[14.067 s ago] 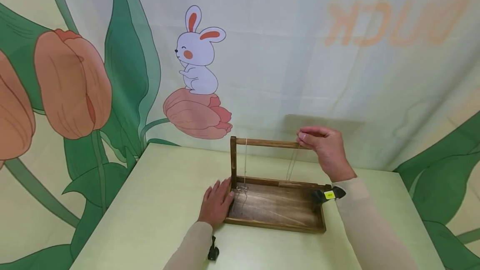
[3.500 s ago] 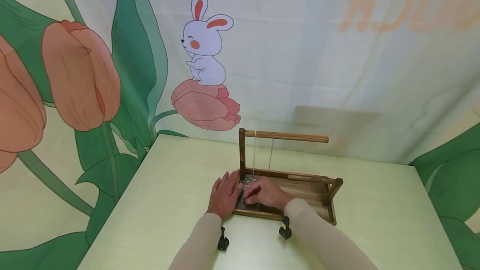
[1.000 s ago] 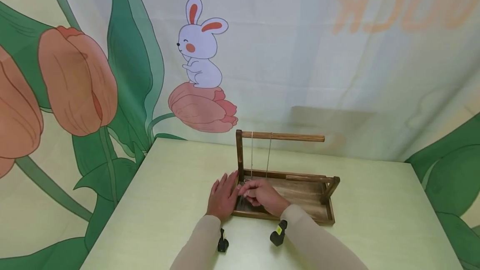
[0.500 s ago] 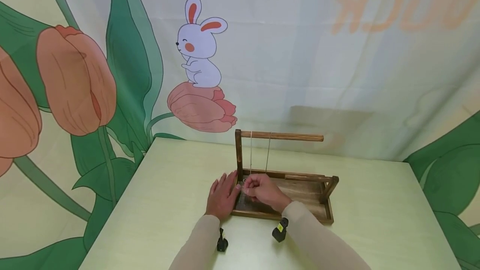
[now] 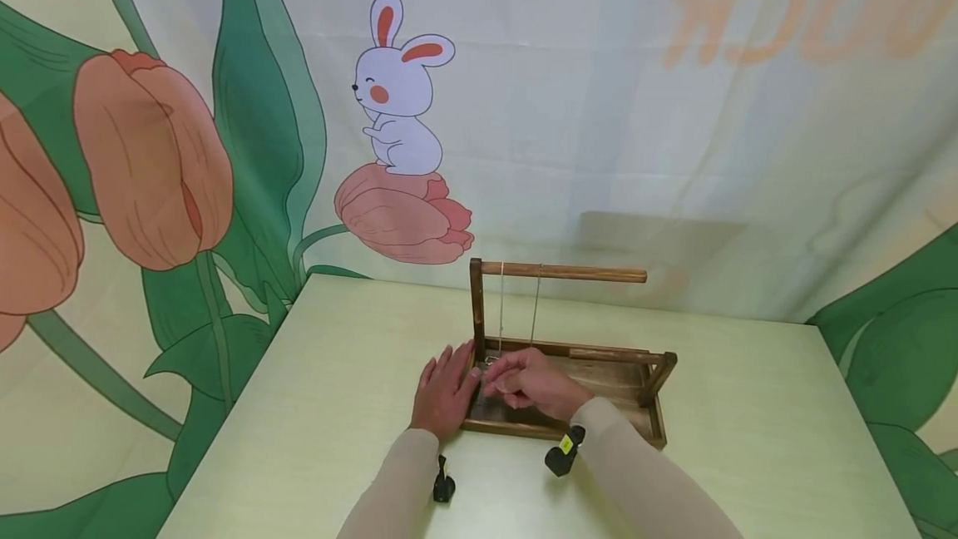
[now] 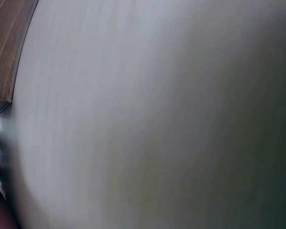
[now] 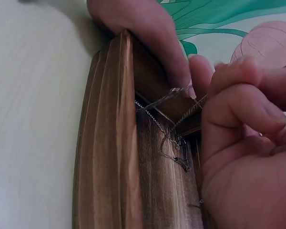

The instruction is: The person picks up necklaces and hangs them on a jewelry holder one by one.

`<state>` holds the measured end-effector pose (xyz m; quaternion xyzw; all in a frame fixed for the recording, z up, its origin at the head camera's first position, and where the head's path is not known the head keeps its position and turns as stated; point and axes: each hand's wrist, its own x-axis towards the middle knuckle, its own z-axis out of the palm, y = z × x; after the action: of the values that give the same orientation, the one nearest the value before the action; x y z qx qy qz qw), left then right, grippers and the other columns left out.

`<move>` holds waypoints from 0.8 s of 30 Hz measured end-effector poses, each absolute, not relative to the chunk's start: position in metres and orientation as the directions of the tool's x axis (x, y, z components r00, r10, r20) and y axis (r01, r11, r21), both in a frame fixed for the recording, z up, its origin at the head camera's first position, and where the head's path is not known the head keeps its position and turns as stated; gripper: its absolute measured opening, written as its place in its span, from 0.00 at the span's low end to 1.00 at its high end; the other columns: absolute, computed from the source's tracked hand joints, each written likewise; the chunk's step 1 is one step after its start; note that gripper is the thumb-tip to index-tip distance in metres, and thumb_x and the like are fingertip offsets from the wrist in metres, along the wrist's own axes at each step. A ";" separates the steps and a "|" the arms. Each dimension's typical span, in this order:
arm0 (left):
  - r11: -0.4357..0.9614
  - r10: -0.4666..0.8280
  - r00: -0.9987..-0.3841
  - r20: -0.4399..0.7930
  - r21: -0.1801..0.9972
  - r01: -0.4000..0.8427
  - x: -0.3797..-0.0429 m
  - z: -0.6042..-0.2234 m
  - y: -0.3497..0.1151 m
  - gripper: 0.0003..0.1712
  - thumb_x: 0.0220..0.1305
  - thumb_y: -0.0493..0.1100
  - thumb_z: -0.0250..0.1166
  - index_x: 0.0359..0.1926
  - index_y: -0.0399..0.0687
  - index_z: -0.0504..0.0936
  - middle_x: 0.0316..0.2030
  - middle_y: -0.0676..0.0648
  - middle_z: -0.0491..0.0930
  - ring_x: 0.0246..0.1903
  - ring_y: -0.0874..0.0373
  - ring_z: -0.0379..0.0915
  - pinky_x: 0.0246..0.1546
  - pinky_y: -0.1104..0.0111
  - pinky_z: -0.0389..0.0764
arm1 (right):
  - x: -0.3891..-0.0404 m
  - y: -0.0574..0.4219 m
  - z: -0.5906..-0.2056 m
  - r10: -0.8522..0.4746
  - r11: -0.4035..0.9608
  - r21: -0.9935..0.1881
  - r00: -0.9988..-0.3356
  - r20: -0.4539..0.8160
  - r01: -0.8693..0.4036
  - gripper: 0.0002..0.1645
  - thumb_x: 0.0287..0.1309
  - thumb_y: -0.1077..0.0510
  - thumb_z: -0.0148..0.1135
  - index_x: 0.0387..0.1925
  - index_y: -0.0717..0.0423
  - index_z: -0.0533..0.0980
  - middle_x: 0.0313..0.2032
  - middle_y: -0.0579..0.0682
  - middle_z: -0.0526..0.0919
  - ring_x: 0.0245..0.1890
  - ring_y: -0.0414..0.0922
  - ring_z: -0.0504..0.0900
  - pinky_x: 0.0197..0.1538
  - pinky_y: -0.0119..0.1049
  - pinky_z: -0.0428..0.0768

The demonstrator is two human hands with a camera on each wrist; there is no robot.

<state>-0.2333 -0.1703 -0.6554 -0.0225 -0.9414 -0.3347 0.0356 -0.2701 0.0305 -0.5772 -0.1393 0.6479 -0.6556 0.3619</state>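
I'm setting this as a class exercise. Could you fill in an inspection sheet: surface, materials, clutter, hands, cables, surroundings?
Surface: pale tabletop, set against the backdrop.
Materials: wooden tray with a bar above; two thin strands hang from the bar. A fine chain rises to the fingertips at the tray's left end; whether it joins those strands cannot be told.
Clutter: nothing seen.
Left hand: left hand rests against the tray's left end, fingers extended.
Right hand: right hand pinches the chain over the tray.
Cables: nothing seen.
Surroundings: printed cloth backdrop with tulips and a rabbit.
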 end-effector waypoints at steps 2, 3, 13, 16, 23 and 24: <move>0.777 0.020 -0.996 0.081 0.626 0.067 -0.233 -0.655 -0.170 0.33 0.82 0.61 0.45 0.82 0.62 0.58 0.80 0.52 0.63 0.83 0.48 0.50 0.84 0.48 0.44 | -0.269 0.031 -0.575 -0.671 0.080 -0.946 -0.685 -0.285 0.314 0.17 0.70 0.73 0.52 0.56 0.75 0.77 0.45 0.60 0.91 0.17 0.36 0.65 0.21 0.27 0.62; 0.779 0.021 -0.997 0.079 0.623 0.066 -0.233 -0.654 -0.170 0.34 0.82 0.61 0.45 0.82 0.63 0.58 0.80 0.52 0.63 0.83 0.48 0.50 0.84 0.48 0.44 | -0.269 0.032 -0.574 -0.676 0.073 -0.944 -0.680 -0.284 0.321 0.18 0.70 0.73 0.52 0.57 0.75 0.77 0.48 0.61 0.90 0.16 0.36 0.64 0.20 0.27 0.61; 0.773 0.017 -0.999 0.044 0.633 0.041 -0.233 -0.647 -0.168 0.40 0.78 0.73 0.40 0.82 0.64 0.58 0.80 0.54 0.63 0.83 0.49 0.48 0.84 0.49 0.43 | -0.267 0.035 -0.562 -0.682 0.028 -0.946 -0.686 -0.254 0.323 0.34 0.66 0.78 0.45 0.73 0.65 0.68 0.63 0.64 0.82 0.14 0.36 0.66 0.19 0.27 0.61; 0.772 0.018 -0.999 0.048 0.634 0.044 -0.232 -0.647 -0.168 0.39 0.79 0.72 0.39 0.82 0.64 0.58 0.80 0.54 0.63 0.83 0.50 0.48 0.84 0.50 0.43 | -0.267 0.036 -0.558 -0.692 0.009 -0.946 -0.681 -0.241 0.325 0.37 0.64 0.78 0.43 0.74 0.64 0.67 0.67 0.68 0.77 0.13 0.37 0.65 0.18 0.28 0.60; 0.767 0.025 -0.997 0.077 0.638 0.069 -0.231 -0.649 -0.171 0.34 0.82 0.62 0.46 0.81 0.61 0.60 0.79 0.53 0.64 0.83 0.48 0.50 0.84 0.49 0.44 | -0.267 0.037 -0.546 -0.691 -0.089 -0.944 -0.703 -0.171 0.318 0.35 0.64 0.75 0.46 0.73 0.66 0.67 0.69 0.67 0.75 0.11 0.36 0.62 0.17 0.27 0.61; 0.766 0.025 -0.997 0.079 0.639 0.070 -0.232 -0.650 -0.171 0.33 0.82 0.61 0.46 0.81 0.61 0.60 0.79 0.53 0.64 0.83 0.48 0.50 0.84 0.49 0.44 | -0.267 0.037 -0.544 -0.688 -0.109 -0.944 -0.709 -0.153 0.310 0.34 0.65 0.74 0.47 0.73 0.67 0.67 0.68 0.66 0.76 0.11 0.36 0.63 0.17 0.27 0.61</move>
<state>-0.2316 -0.1706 -0.6498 -0.0252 -0.9392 -0.3408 0.0329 -0.2666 0.0370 -0.5443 -0.1651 0.5721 -0.7262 0.3436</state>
